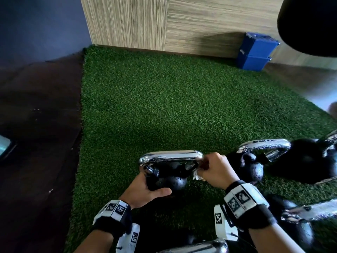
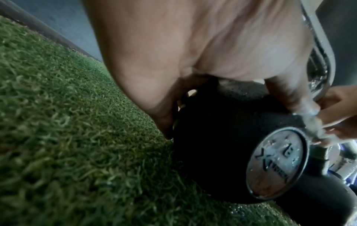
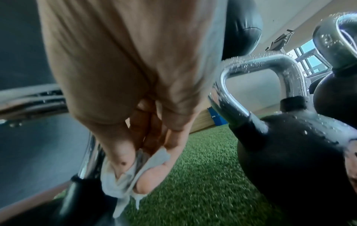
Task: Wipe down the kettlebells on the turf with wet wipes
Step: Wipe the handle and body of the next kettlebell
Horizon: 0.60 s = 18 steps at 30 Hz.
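While the left hand [image 1: 145, 190] grasps the kettlebell [image 1: 167, 172] body on the turf [image 1: 164, 106], the right hand [image 1: 213, 168] clenches a wet wipe [image 3: 123, 182] against the chrome handle's near-side post. Risk: wet chrome lets the wipe slip, or the tilted bell rolls toward the neighbouring kettlebell [image 1: 255, 161] just beside the right grip.

- A round silver badge [image 2: 276, 166] sits on the side of the black kettlebell [image 2: 218, 146], at the lower right of the left wrist view. It carries a large "X" mark, the number "12" beside it, and a word along its rim that is too blurred to read for certain.
- The wrist bands [image 1: 244, 202], at the bottom of the head view, bear black-and-white square code patterns; these hold no letters or numbers that can be read.
- The blue box [image 1: 255, 52], at the upper right of the head view, shows a small white mark, too small to read.
- The right wrist view has no readable text.
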Each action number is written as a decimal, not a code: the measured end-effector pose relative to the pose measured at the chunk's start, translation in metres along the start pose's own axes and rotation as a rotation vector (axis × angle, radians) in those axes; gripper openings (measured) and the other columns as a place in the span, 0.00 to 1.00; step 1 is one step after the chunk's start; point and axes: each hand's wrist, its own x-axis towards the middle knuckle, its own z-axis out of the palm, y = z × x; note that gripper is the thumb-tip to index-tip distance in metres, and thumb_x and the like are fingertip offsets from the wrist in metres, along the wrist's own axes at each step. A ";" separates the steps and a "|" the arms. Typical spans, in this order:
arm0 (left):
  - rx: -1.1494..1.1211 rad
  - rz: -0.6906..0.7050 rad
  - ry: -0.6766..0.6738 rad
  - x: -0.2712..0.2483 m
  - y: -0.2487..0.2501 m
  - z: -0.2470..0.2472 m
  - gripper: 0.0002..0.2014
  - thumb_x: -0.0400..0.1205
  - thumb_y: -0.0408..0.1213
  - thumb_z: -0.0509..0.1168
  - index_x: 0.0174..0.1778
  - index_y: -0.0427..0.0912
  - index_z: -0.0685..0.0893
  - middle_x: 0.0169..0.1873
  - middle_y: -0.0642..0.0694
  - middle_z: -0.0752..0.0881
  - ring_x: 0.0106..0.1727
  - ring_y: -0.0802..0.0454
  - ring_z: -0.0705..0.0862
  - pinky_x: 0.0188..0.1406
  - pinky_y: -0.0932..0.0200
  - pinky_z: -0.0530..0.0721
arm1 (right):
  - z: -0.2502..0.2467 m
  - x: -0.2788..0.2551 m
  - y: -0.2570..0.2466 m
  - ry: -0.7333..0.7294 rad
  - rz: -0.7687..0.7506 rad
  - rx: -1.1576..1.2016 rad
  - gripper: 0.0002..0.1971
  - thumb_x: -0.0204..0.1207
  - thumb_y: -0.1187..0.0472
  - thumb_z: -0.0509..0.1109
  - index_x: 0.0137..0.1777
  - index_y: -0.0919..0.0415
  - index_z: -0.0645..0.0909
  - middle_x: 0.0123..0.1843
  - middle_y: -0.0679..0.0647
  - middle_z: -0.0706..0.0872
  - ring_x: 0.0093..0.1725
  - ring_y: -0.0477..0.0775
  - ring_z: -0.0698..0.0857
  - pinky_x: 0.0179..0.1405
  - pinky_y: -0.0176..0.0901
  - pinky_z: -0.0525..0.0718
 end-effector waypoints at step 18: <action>-0.359 0.015 -0.104 -0.062 0.125 -0.015 0.16 0.77 0.50 0.69 0.57 0.53 0.95 0.66 0.53 0.90 0.64 0.47 0.91 0.56 0.57 0.90 | -0.050 -0.057 -0.056 -0.239 -0.347 0.692 0.09 0.67 0.57 0.85 0.46 0.52 0.91 0.41 0.53 0.94 0.40 0.47 0.90 0.44 0.39 0.86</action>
